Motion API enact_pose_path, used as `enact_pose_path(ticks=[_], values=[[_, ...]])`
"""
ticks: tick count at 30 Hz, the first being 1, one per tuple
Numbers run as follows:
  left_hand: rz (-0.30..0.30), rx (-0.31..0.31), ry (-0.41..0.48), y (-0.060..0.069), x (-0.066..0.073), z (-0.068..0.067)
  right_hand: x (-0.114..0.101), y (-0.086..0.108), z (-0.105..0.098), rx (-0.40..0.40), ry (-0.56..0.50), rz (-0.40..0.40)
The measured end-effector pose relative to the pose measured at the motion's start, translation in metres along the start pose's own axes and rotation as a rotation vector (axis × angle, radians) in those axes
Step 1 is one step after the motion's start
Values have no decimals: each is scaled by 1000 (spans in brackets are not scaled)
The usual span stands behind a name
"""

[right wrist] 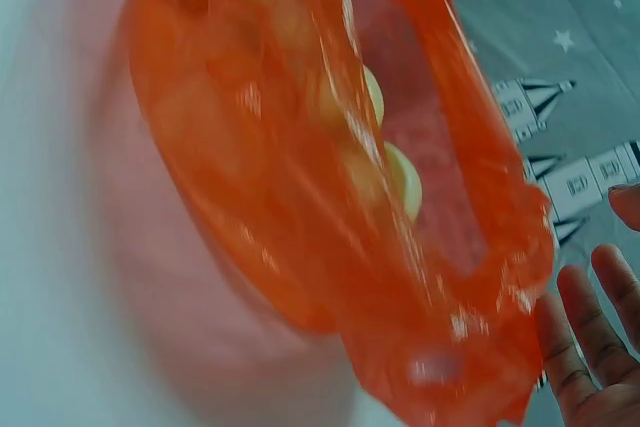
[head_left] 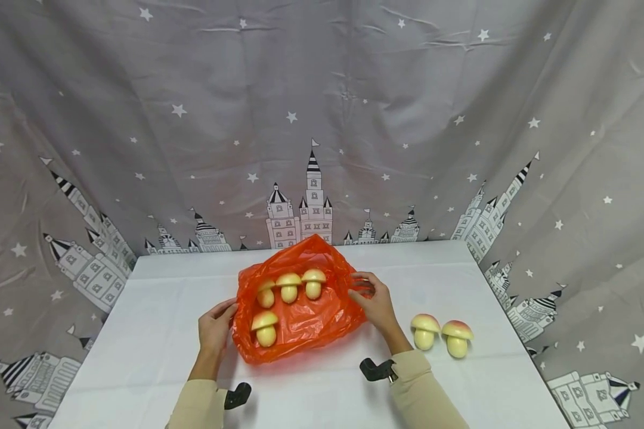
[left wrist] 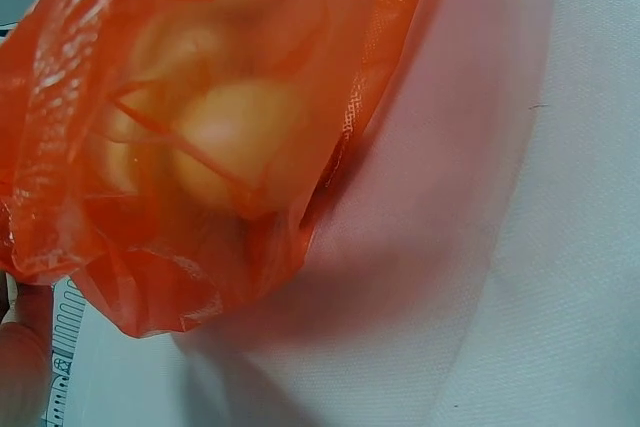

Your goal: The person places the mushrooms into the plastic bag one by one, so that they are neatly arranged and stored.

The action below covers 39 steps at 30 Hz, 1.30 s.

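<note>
An orange-red plastic bag [head_left: 311,322] lies with its mouth spread wide, and several yellow toy mushrooms [head_left: 266,329] rest inside it. My left hand [head_left: 214,328] pinches the bag's left edge; in the left wrist view only part of that hand [left wrist: 25,357] shows beside the plastic. At the bag's right side is my right hand [head_left: 374,301], its fingers spread and loosely bent. The right wrist view shows those fingers [right wrist: 600,317] straightened next to the bag's rim [right wrist: 530,247], with nothing held.
Two more toy mushrooms [head_left: 425,331] with reddish cap tops stand on the white table [head_left: 139,369], right of my right forearm. Behind the table hangs a grey curtain [head_left: 322,89] printed with stars and castles.
</note>
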<state>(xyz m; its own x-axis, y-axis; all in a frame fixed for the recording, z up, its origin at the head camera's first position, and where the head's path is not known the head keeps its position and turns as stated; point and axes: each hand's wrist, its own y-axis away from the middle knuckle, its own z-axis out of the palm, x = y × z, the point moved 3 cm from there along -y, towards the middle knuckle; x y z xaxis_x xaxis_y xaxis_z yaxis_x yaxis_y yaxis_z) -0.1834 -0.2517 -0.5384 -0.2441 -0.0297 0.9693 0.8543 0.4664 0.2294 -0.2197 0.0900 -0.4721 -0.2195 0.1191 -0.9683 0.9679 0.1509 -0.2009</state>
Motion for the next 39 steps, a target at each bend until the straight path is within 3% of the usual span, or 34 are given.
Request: enact_pose_path(ticks=[16, 23, 35, 39], values=[[-20, -13, -30, -1, -3, -2, 22, 7, -48, 134, 46, 28], [-24, -10, -26, -1, -3, -2, 63, 11, -75, 212, 135, 51], [-8, -18, -13, -2, 0, 0, 71, 29, -99, 355, 169, 1], [6, -14, -13, -3, -1, 1, 77, 34, -106, 394, 209, 32]])
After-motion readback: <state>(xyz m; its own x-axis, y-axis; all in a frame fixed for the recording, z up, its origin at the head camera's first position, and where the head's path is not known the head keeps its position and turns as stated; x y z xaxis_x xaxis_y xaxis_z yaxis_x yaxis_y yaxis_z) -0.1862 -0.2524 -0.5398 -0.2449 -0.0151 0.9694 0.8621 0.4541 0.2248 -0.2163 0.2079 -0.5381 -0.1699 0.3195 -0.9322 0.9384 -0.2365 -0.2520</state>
